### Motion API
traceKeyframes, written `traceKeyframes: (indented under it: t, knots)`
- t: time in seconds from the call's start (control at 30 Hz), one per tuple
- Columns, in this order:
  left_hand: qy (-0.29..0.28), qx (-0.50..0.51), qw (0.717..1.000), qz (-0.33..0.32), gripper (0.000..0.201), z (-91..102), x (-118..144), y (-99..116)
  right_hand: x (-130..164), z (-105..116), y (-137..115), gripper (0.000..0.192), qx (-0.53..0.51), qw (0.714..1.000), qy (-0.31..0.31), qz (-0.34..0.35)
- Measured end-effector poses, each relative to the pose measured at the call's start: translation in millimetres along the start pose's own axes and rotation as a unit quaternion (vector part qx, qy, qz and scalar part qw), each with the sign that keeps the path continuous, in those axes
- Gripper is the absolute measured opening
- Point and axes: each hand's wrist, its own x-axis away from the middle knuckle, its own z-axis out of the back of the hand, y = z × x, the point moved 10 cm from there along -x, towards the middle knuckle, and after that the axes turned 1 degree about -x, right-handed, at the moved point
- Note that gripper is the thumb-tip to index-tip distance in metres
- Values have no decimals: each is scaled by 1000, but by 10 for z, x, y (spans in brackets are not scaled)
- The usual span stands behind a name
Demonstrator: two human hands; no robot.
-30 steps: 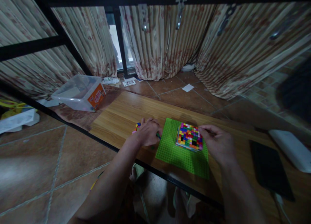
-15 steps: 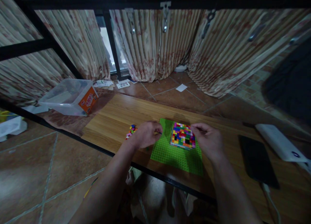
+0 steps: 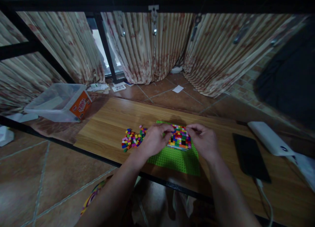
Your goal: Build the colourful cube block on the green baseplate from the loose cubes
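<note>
A block of multicoloured toy bricks point(image 3: 180, 138) stands on a green studded baseplate point(image 3: 174, 159). My left hand point(image 3: 157, 140) is over the block's left side, thumb and forefinger pinched on a small dark blue brick point(image 3: 173, 131). At the block's right edge is my right hand point(image 3: 203, 138), its thumb and fingers closed together near the top corner; whether a piece is between them is hidden. Loose small bricks point(image 3: 131, 140) of many colours lie in a pile left of the baseplate, partly behind my left hand.
The wooden tabletop point(image 3: 105, 125) carries a black phone point(image 3: 251, 158) with a white cable and a white power bank point(image 3: 270, 138) on the right. A clear plastic box point(image 3: 56, 102) with an orange label stands at the left. Curtains point(image 3: 152, 49) hang behind.
My left hand has moved right, from beside the block to over its left side, with the small brick. My right hand stays by the block's right edge. The view has shifted, uncovering more loose bricks.
</note>
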Motion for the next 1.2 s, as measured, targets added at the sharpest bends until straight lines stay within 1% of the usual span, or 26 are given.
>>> traceKeyframes:
  t: [0.17,0.3,0.5,0.67,0.83,1.0,1.2]
  knots:
    - [6,-48,999,0,15,-75,-23,51,1,0,25,25,9,1000,-3,-6]
    - [21,-69,997,26,15,-117,-12,8,3,-3,42,26,3,1000,-6,-9]
    - [36,-59,996,61,14,-185,-24,-80,12,-13,53,26,1,1000,-16,-16]
    - [45,-48,994,83,12,-189,-52,-110,27,-44,6,27,5,1000,-21,-4]
    - [50,-47,993,100,14,-185,-54,-115,56,-91,-60,33,49,999,2,14]
    - [55,-42,992,102,20,-188,-66,-117,60,-203,-17,36,63,998,-1,-9]
    - [53,-24,993,99,24,-213,-77,-125,39,-234,53,34,27,999,-2,-32]
